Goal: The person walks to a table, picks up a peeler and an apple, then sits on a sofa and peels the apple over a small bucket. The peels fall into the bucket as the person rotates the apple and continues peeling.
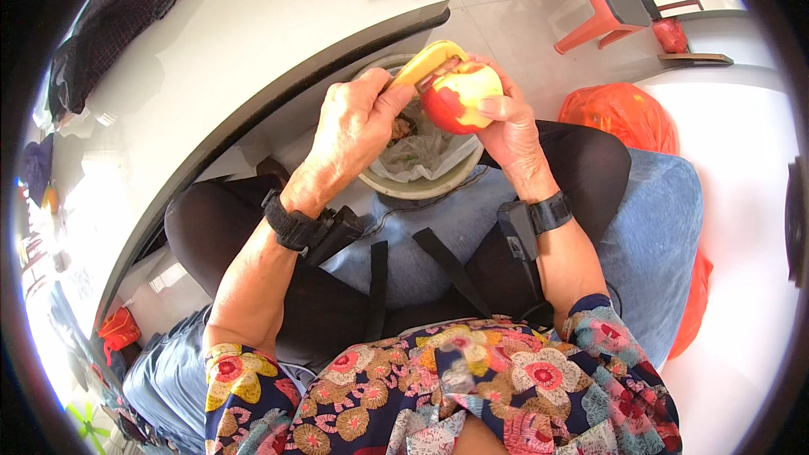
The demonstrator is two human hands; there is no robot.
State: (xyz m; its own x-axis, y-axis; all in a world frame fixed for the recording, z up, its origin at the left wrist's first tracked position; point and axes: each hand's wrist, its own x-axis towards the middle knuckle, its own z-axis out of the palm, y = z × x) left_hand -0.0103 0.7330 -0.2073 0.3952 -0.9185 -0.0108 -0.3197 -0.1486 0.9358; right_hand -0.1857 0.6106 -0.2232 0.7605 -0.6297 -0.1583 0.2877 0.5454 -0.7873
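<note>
My left hand [354, 123] is closed around the handle of a yellow peeler [425, 65], whose head rests against the upper left of an apple. My right hand [515, 114] holds the apple [458, 98] from the right, with the thumb across its front. Pale yellow flesh shows on the apple's top and right, while red skin remains on its left and lower parts. Below both hands, between the knees, stands a round waste bin [417, 188] lined with a translucent plastic bag [420, 158]; some brownish scraps lie in it.
A white table [265, 19] with a dark curved edge lies to the left, with dark checked cloth [120, 19] on it. A red stool [603, 3] with a grey seat stands at the upper right. Red plastic bags [622, 115] sit beside the blue-covered seat [660, 221].
</note>
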